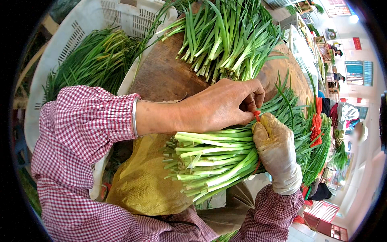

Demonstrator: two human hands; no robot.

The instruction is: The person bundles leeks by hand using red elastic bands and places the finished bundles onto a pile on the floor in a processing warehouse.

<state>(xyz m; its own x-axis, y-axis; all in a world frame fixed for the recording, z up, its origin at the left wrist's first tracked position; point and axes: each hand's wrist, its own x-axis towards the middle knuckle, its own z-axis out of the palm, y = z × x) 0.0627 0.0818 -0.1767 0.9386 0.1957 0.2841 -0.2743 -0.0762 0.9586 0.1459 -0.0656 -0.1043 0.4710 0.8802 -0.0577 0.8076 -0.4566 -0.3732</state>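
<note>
Bunch: green stalks lie sideways above my lap, pale cut ends to the left, leaves running off to the right.
Tie: a red band circles the bunch, its upper part showing between my two hands.
My left hand: bare, reaching across above the stalks, thumb and fingertips pinched together at the tie.
My right hand: in a pale, stained glove, closed against the bunch, its thumb just beside the tie; its other fingertips are hidden.
Surface: brown wood, beyond my left hand.
Pile: loose stalks on the surface, cut ends toward me.
Crate: white, slotted plastic, at left, with more greens inside.
Strands: a red hank at right, against leafy greens.
Cloth: yellow, woven, below my left forearm.
</note>
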